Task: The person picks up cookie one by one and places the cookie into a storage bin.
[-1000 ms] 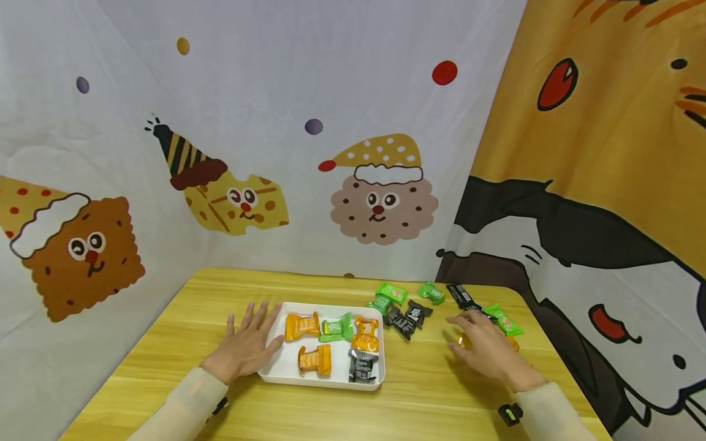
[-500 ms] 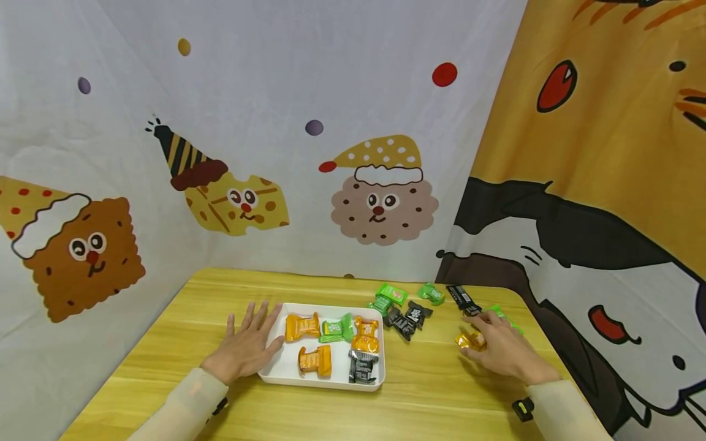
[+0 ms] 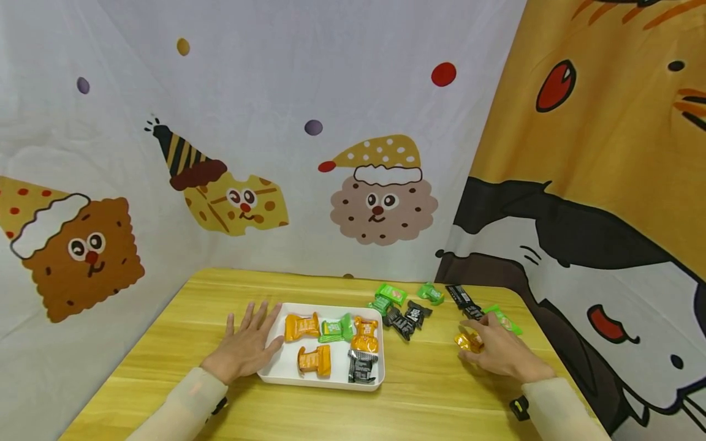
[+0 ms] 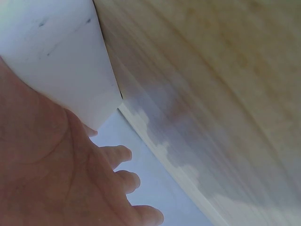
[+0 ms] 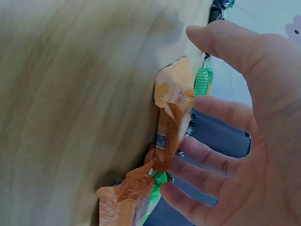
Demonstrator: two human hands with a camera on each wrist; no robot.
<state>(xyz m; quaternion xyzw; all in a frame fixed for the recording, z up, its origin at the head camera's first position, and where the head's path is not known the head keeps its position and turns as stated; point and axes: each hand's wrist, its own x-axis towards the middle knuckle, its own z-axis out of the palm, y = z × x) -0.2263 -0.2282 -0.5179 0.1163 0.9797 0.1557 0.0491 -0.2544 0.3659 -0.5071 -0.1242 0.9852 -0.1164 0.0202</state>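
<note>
My right hand (image 3: 502, 349) holds its thumb well apart from its fingers, with an orange candy (image 3: 469, 341) between them on the wooden table (image 3: 425, 404); I cannot tell whether my fingertips press it. Over the last second that hand has shifted rightward, uncovering more of the wrapper, so I judge the candy reached but not secured. A second orange wrapper (image 5: 124, 202) lies near my little finger. Just beyond are a black packet (image 3: 462, 298) and a green packet (image 3: 506, 321). Further left, the white tray (image 3: 341, 355) holds five candies, unchanged. My left hand (image 3: 242, 349) lies against its left rim, fingers straight and parted.
</note>
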